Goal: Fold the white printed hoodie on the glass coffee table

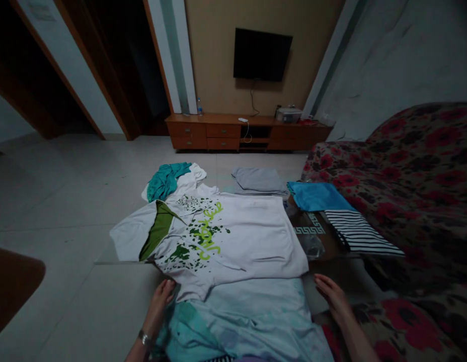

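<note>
A white short-sleeved hooded top [252, 231] lies spread out flat, its hood to the left. Green splatters and yellow-green lettering run across its chest, and the hood has a green lining [157, 229]. My left hand [163, 294] is beside the near sleeve, its fingers loosely bent with nothing visible in them; whether it touches the cloth is unclear. Off the hem's near corner, my right hand [330, 292] is apart from the fabric, fingers stretched out and holding nothing. Pale blue-green cloth [256, 314] lies nearest me, partly under the top.
Behind the hood sits a heap of teal and white clothes [167, 181]. Folded grey clothing [259, 180], a blue folded garment [320, 196] and a striped one [360, 231] lie farther right. A flowered sofa [418, 151] borders the right side; a TV cabinet [224, 133] stands beyond.
</note>
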A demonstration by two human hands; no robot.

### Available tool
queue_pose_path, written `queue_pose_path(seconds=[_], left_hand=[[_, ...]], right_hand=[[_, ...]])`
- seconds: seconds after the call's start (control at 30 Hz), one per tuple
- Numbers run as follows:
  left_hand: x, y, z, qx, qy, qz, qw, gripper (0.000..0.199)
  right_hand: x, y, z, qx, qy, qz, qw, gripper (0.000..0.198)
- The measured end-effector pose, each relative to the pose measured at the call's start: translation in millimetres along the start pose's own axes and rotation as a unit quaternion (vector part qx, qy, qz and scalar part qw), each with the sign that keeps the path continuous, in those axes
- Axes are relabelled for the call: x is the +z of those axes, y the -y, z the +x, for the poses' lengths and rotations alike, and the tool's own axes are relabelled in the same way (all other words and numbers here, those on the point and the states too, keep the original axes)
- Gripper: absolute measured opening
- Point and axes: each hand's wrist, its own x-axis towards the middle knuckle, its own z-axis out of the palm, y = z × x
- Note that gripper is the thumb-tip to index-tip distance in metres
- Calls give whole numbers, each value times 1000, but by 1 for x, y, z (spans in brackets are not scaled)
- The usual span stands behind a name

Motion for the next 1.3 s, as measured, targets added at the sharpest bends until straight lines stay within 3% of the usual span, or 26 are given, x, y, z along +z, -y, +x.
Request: queue_pose_path(seconds=[0.1,0.2,0.37,0.53,0.67,0.77,0.87,1.0,1.13,1.3], left_hand=[[24,-6,-7,-54,112,-105,987,37],[33,-16,-21,-26,157,-129,979,39],[27,-14,-43,31,60,-151,986,43],[20,-4,-60,92,25,-83,992,57],[15,1,-67,182,-37,-29,982,82],[8,5,-71,244,-33,56,968,77],[5,8,-74,266,-20,162,950,61],[8,10,-71,322,-29,225,919,57],[7,8,-64,363,-91,289,881,43],[-8,1,-49,419,-148,374,814,33]], right_hand=[[12,-2,-1,47,97,79,991,46],[25,-6,2,47,122,119,984,41],[23,-29,18,23,97,134,986,40],[11,-37,24,17,68,141,988,41],[11,-19,13,-36,49,35,998,45],[12,-6,7,-77,23,-79,994,50],[15,-5,5,-127,8,-162,978,51],[23,-11,7,-254,-13,-245,936,49],[31,-11,9,-328,-50,-301,894,42],[29,-15,16,-386,-57,-319,863,38]])
